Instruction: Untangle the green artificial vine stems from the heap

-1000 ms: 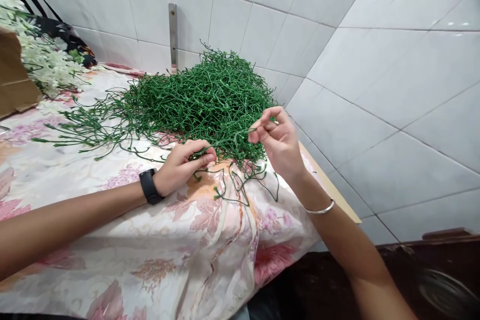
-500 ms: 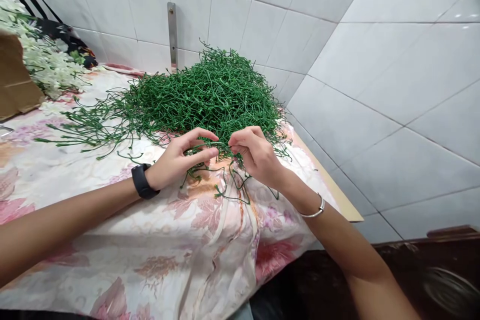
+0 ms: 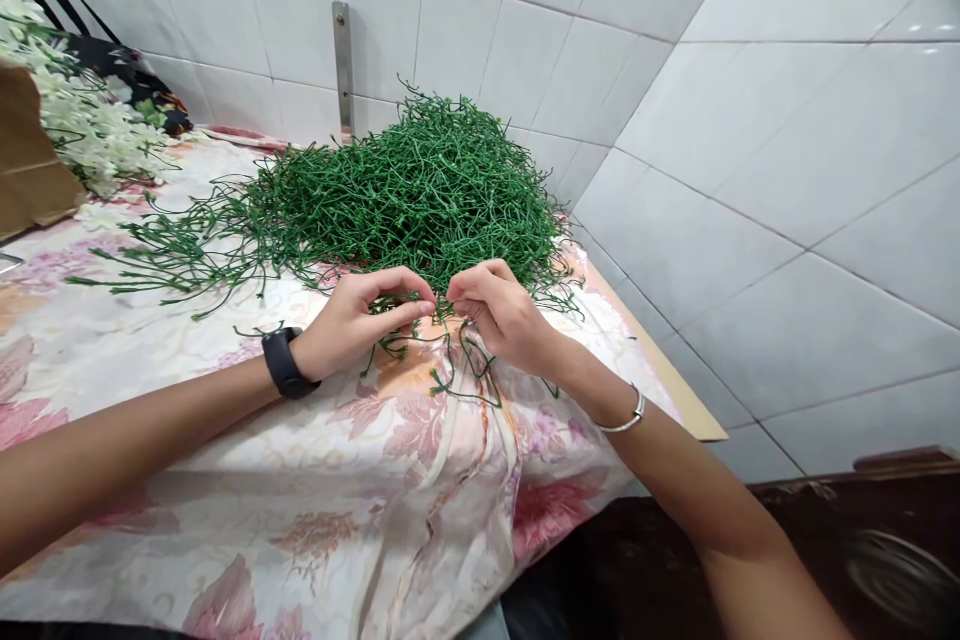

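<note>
A large tangled heap of green artificial flower stems (image 3: 420, 185) lies against the wall, just beyond both hands. My left hand (image 3: 371, 308), with a black band on its wrist, pinches thumb against forefinger at the near edge of the heap. Close on its right, my right hand (image 3: 499, 310), wearing a silver bangle, has its fingers closed in a pinch too. A green stem appears to run between the two sets of fingertips, though they hide most of it. Several loose stems (image 3: 472, 398) lie on the floral tablecloth (image 3: 315, 480) below the hands.
White artificial flowers (image 3: 97, 135) and a brown cardboard box (image 3: 34, 155) stand at the left. A metal bracket (image 3: 343, 70) is fixed to the tiled wall (image 3: 465, 30) behind the heap. A beige board edge (image 3: 675, 380) shows beneath the cloth on the right.
My left thumb and forefinger have closed together into a pinch. My right hand has shifted slightly left, bringing the fingertips of both hands closer.
</note>
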Tool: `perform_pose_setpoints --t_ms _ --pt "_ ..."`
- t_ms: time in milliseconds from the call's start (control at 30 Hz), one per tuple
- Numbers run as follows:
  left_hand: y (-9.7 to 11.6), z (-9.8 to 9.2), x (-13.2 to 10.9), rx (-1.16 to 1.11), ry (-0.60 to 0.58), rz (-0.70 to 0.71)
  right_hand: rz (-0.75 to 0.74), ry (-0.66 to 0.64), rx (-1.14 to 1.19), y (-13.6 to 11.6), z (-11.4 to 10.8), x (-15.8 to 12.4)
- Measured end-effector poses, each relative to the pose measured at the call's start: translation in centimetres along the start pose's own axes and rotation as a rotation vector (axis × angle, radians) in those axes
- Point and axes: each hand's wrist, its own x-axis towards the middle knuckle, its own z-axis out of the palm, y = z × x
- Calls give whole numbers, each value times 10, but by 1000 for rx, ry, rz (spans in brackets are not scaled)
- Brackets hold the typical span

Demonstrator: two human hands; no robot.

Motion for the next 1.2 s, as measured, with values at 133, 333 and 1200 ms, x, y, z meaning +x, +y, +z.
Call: perform_pose_setpoints --t_ms 133,333,1200 --pt "1 -3 1 -35 112 9 44 37 -3 0 -4 1" --pt "2 -3 -1 -166 127 78 78 30 14 1 -3 2" --pt "-6 6 -1 -511 0 -128 262 -43 393 13 -16 5"
